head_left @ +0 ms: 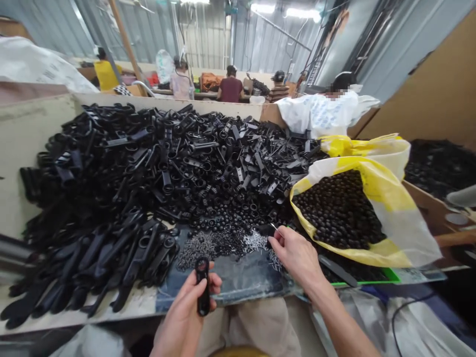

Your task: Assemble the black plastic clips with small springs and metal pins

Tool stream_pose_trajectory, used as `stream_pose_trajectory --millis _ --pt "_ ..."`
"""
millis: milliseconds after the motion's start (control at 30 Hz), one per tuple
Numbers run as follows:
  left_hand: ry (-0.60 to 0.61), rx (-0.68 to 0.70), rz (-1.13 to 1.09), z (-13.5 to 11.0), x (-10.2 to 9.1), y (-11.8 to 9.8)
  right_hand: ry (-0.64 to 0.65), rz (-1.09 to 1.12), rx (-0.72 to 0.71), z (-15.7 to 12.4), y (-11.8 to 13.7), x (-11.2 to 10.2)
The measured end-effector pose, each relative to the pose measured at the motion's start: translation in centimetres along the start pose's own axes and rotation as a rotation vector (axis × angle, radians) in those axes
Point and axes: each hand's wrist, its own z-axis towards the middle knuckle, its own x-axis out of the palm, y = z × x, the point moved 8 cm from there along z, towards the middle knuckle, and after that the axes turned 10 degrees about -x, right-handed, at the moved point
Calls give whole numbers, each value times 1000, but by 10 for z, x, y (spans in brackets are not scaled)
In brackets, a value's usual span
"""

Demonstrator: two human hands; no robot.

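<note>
One black part [203, 303] points lengthwise forward, left fingers [214, 281] clasping, right fingers [285, 233] pinching pin [274, 227].

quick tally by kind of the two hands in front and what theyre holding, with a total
Hands, left hand and right hand: 2
Black plastic part, in the left hand: 1
Thin metal piece, in the right hand: 1
Total: 4

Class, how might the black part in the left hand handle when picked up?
Probably stiff: the black part shows no sag in the left hand. Likely light, since one hand supports it. Its shiny surface may feel slippery.
</note>
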Motion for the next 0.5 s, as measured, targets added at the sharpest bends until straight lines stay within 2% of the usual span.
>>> stream_pose_trajectory --millis 67,133,233,300,367,500 --pt "-5 -11 -12 -1 -4 -1 -10 24 -86 -9 13 -1" --pt "-4 -30 -28 -4 -6 -2 8 19 -250 -21 40 4" --pt "-4 -65 -68 -8 -11 -4 111 -66 -499 -41 87 25" --pt "-23 -75 -104 -10 -18 -4 153 -93 -577 -48 105 37" --pt "-21 -92 -140 -10 -24 -2 154 -50 -614 -51 112 42" --pt "18 -114 -200 -11 -27 0 70 78 -658 -59 103 44"
